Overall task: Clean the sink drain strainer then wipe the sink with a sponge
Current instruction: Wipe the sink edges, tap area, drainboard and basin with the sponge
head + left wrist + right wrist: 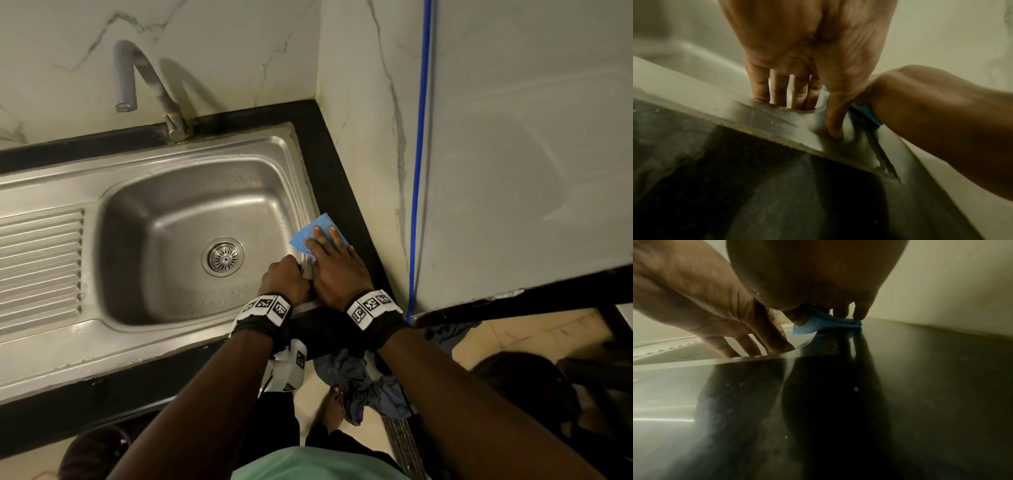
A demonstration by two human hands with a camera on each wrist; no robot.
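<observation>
The steel sink (296, 171) has its round drain strainer (223, 257) seated in the basin floor. A blue sponge cloth (308, 233) lies on the sink's right rim at the black counter. My right hand (329, 246) presses flat on it with straight fingers (859, 314); the thumb touches the blue sponge cloth (818, 326) at its edge. Just to its left, my left hand (284, 277) grips the rim. There its fingers (781, 92) hook over into the basin and the thumb bears on top. A corner of the blue sponge cloth (867, 113) shows behind that thumb.
A curved faucet (137, 75) stands at the back of the sink, and a ribbed drainboard (41, 267) lies on the left. The black counter (335, 178) meets a marble wall (370, 130) on the right. A blue cable (419, 171) runs down that wall. Dark cloth (359, 387) lies on the floor.
</observation>
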